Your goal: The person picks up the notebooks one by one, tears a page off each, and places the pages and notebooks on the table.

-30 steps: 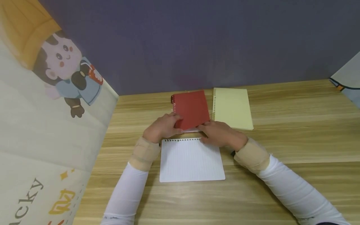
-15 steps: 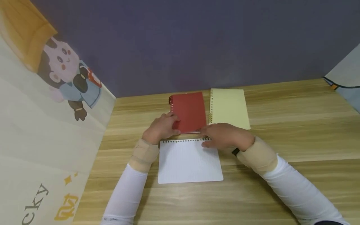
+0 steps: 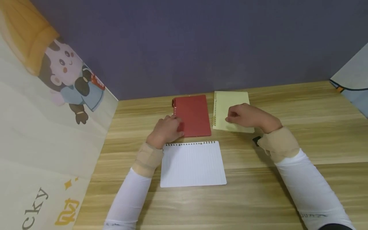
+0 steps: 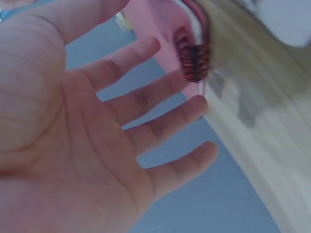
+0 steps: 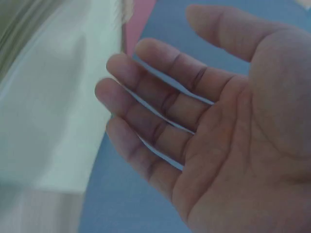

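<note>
Wood-grain tabletop [image 3: 273,198] spans the lower frame below a dark blue-grey wall [image 3: 201,48], bearing at centre a red notebook [image 3: 194,115], a pale yellow notebook [image 3: 222,108] just right of it, and white lined paper [image 3: 192,166] below, its top edge punched with holes. The left hand [image 3: 165,131] lies at the red notebook's lower left, fingers extended and grasping nothing. The right hand [image 3: 247,115] is over the yellow notebook, fingers loosely bent, released; contact cannot be determined.
</note>
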{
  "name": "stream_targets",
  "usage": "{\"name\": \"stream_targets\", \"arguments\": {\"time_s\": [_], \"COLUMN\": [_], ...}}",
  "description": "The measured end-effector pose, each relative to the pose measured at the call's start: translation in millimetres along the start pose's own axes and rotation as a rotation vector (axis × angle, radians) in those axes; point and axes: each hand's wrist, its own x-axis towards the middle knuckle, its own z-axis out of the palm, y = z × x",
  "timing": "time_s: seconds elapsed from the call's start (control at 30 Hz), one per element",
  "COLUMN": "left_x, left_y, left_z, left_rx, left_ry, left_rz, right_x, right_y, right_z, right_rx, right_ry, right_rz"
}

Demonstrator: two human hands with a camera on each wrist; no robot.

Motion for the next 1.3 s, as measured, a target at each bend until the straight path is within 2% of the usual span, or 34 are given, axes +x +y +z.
{"name": "stream_targets", "arguments": {"time_s": [0.13,0.27,0.37,0.5,0.67,0.8,0.93,1.1,1.3], "left_x": [2.2,3.7,3.8,8.3,28.1,45.5,53.7,57.8,53.7], "left_y": [10.2,23.8,34.6,46.7,66.5,91.6,108.9,113.1,113.5], "left_z": [-3.5,-9.4,-13.5,-15.9,-9.1,0.9,10.0,18.4,28.1], "left_rx": [0.008,-0.016,-0.033,-0.057,-0.030,0.024,0.047,0.084,0.081], "left_ry": [0.021,0.058,0.123,0.194,0.199,0.155,0.109,0.101,0.099], "left_rz": [0.027,0.095,0.160,0.223,0.222,0.265,0.287,0.264,0.292], "right_x": [5,12,14,16,18,16,10,4,-8], "right_y": [36,63,74,81,80,77,66,52,42], "right_z": [-7,-8,-9,-8,-3,-1,3,9,16], "right_rx": [0.019,0.059,0.073,-0.004,-0.103,-0.139,-0.143,-0.160,-0.155], "right_ry": [0.018,0.040,0.061,0.071,0.067,0.062,0.055,0.049,0.055], "right_rz": [0.035,0.074,0.122,0.155,0.159,0.195,0.226,0.225,0.251]}}
